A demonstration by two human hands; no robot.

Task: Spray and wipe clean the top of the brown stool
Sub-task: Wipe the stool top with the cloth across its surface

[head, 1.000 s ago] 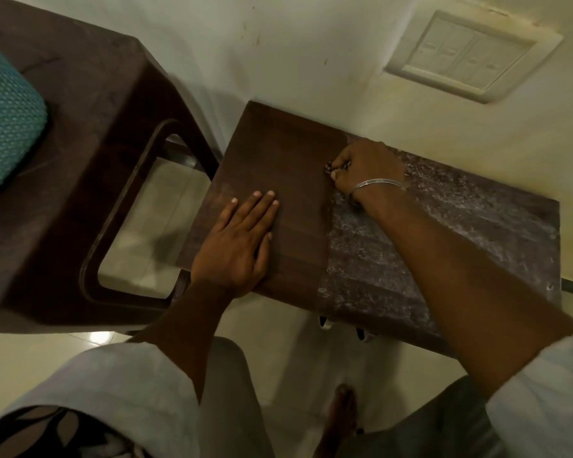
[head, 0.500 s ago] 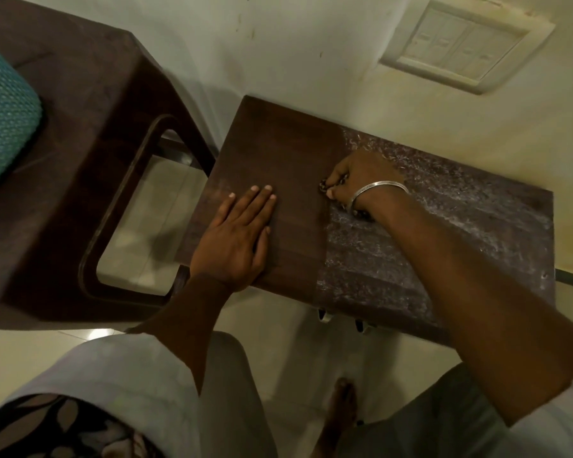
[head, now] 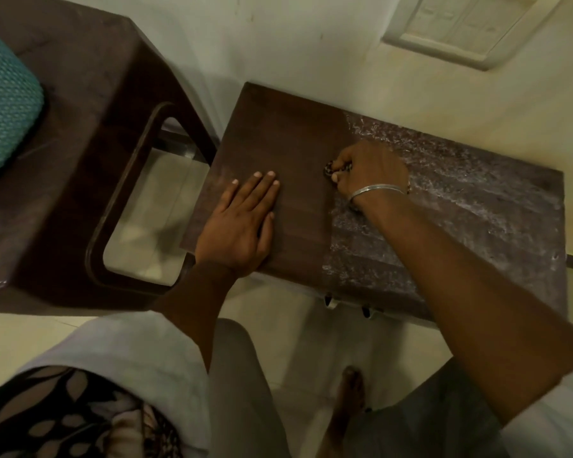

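"Where's the stool?"

"The brown stool (head: pixel 278 153) sits mid-frame, its far edge close to the pale wall (head: pixel 278 34). The left part of its top is bare, dark wood grain. The right part carries a whitish, streaky wet film (head: pixel 460 200) — the border between them runs straight from the far edge to the near edge."

"And your hands?"

"My left hand (head: pixel 242 223) lies palm down on the bare part, near the lower left corner of the top, fingers straight and together. My right hand (head: pixel 371 173) is curled tight around a small dark speckled wad (head: pixel 329 168) right on that border — only a bit pokes out past my fingers, so whether it is cloth or scrubber I cannot tell. A thin silver bangle (head: pixel 376 190) rings that wrist."

"What else is around?"

"A larger dark brown piece of furniture (head: pixel 80 127) with a rounded opening in its side fills the left of the frame, just beside the stool. A teal cushion (head: pixel 4 120) rests on it at the left edge. A switch plate (head: pixel 460 24) is on the wall at upper right, and my bare foot (head: pixel 351 391) shows on the tiled floor (head: pixel 47 332) at the bottom."
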